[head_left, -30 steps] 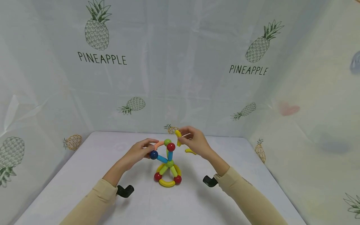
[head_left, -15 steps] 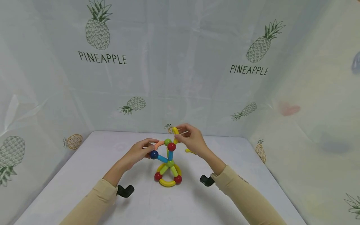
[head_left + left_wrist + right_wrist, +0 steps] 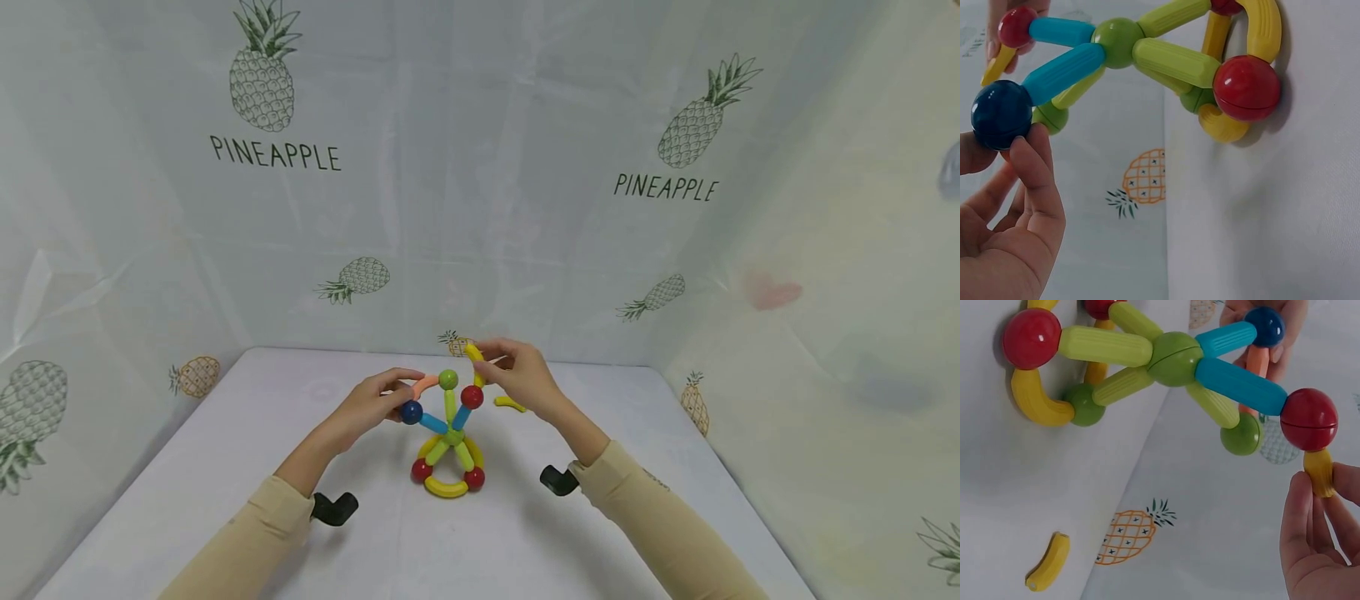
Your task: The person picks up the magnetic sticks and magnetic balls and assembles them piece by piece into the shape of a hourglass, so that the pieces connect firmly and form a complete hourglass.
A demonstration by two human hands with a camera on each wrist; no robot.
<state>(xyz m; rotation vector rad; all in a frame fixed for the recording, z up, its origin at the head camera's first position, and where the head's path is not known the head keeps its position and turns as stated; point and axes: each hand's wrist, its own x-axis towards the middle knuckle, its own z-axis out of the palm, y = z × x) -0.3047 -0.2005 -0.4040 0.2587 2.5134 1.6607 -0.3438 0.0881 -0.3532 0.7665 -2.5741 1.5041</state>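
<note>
A construction of magnetic balls and sticks stands on the white table, with a green ball (image 3: 453, 436) at its centre. My left hand (image 3: 378, 397) pinches the dark blue ball (image 3: 1002, 115) at the end of one blue stick (image 3: 1063, 74). An orange curved stick (image 3: 424, 385) runs from there to the top green ball (image 3: 447, 380). My right hand (image 3: 521, 377) pinches a yellow curved stick (image 3: 1319, 473) between thumb and fingers. Its lower end touches the red ball (image 3: 1309, 419), which sits on the other blue stick (image 3: 1241, 385).
A loose yellow curved stick (image 3: 510, 403) lies on the table (image 3: 337, 558), right of the construction. The base has red balls (image 3: 474, 478) joined by yellow curved sticks (image 3: 446, 489). Pineapple-printed cloth (image 3: 480, 208) hangs behind and at the sides.
The right hand first went left with the yellow stick, then back right. That stick now meets the red ball, and the ball with its blue stick has swung right. The left hand stays put.
</note>
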